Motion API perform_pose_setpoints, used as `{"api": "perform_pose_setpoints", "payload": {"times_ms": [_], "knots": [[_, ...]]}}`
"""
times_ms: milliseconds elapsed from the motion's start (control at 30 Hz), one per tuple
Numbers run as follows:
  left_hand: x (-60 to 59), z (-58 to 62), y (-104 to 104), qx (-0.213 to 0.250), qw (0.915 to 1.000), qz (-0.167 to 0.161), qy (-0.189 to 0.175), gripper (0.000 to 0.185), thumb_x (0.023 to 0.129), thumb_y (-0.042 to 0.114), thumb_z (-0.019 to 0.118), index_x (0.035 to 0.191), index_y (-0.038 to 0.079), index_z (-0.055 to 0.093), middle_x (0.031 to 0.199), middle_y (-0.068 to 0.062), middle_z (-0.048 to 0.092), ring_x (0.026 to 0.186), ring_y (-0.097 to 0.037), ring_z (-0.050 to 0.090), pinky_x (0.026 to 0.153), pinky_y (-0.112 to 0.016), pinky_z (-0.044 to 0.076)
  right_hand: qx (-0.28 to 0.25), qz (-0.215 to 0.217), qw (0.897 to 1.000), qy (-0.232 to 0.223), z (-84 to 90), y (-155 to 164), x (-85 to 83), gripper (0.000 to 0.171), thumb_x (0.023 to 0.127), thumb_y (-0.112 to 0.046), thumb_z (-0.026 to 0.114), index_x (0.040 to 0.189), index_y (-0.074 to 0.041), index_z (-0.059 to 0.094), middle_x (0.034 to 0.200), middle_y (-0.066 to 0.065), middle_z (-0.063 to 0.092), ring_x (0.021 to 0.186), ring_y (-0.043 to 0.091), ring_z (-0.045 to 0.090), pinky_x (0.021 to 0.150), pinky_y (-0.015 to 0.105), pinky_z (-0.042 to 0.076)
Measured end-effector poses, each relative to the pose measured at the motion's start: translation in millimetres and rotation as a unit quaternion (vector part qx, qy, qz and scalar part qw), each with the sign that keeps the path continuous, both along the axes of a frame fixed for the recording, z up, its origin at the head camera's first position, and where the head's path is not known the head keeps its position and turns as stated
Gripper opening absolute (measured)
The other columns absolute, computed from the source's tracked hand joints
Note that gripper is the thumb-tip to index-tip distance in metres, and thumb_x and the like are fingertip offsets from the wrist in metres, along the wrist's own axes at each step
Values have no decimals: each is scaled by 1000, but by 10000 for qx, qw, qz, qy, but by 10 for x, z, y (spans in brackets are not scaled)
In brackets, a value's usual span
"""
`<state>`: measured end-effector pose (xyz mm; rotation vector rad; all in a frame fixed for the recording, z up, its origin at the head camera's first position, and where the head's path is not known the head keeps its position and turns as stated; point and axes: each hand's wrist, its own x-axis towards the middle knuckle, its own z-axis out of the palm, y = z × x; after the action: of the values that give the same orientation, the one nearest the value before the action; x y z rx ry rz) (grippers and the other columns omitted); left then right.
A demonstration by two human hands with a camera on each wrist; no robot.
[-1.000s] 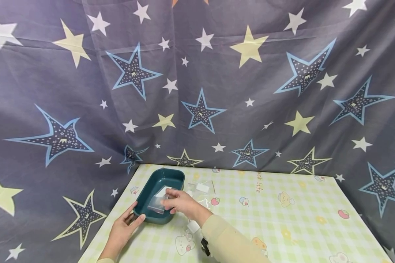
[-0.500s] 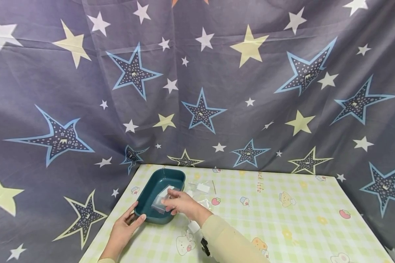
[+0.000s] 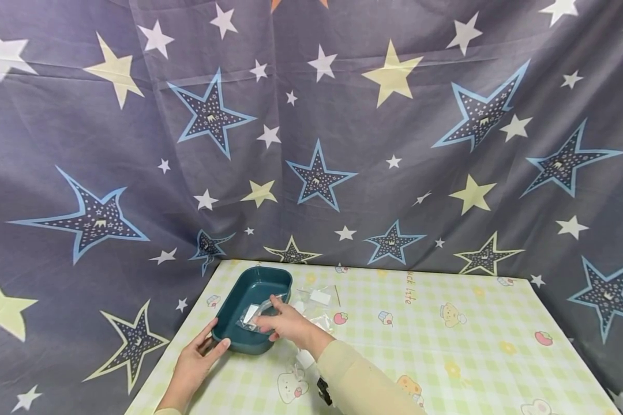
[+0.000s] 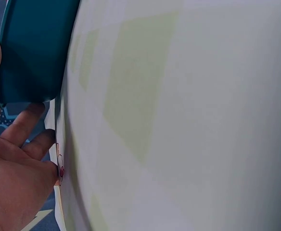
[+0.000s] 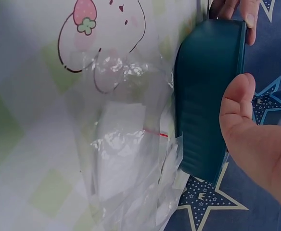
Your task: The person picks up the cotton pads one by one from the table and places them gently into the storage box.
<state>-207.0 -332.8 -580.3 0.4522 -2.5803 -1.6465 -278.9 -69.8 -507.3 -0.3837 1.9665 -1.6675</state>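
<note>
A teal tray (image 3: 239,297) stands at the table's left side. My left hand (image 3: 211,343) grips its near corner, thumb on the rim and fingers against the outer wall; the left wrist view shows that hand (image 4: 15,159) beside the tray (image 4: 34,48). My right hand (image 3: 270,318) reaches over the tray's near right rim and pinches a small clear plastic bag (image 3: 251,316) with a white piece inside, held low in the tray. In the right wrist view the right thumb (image 5: 239,113) lies next to the tray wall (image 5: 205,96).
More clear bags (image 3: 316,298) lie on the checked tablecloth (image 3: 446,346) just right of the tray, and others (image 5: 123,159) sit under my right forearm. A starry curtain (image 3: 311,132) hangs behind and drapes off the table's left edge.
The right hand has moved the clear bag a little farther over the tray and lower into it. The left hand and tray have stayed put.
</note>
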Motion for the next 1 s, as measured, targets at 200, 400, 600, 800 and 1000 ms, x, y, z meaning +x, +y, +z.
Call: {"api": "perform_pose_setpoints", "payload": {"times_ms": [200,400,600,800,1000], "knots": [[-5,13,13,-17,10000,-26,-35,85,96,49,80,168,29,39,163,-25,48,153,-40,47,114,-46,55,-215,75,9997,-5,5,85,-7,90,101,-42,74,171,-8,28,164,24,49,121,37,73,106,54,57],[-27,-5,-2,-24,9999,-48,-115,92,91,58,81,168,30,38,165,-26,45,153,-41,46,114,-48,54,-612,168,9980,-17,-54,224,-22,74,103,-34,72,165,-6,41,165,20,49,125,43,70,100,51,60],[-20,-1,-24,-92,9998,-54,-182,96,89,64,80,168,31,38,169,-27,38,154,-42,44,116,-51,53,-611,109,9980,88,-103,405,-36,63,105,-34,70,159,-10,51,144,11,69,121,36,72,99,46,60],[-18,-5,-33,-94,9998,-66,-174,91,92,58,79,168,31,38,168,-26,39,154,-42,45,115,-51,53,-700,-57,9974,128,-161,630,-89,62,104,-33,70,158,-8,53,146,16,67,129,45,67,107,56,57],[-18,9,-19,-158,9997,-91,-160,92,92,60,79,168,30,38,167,-27,41,153,-42,45,114,-50,54,-305,-159,9983,471,-198,942,-138,60,105,-33,69,157,-7,54,141,15,69,122,35,70,105,53,57]]}}
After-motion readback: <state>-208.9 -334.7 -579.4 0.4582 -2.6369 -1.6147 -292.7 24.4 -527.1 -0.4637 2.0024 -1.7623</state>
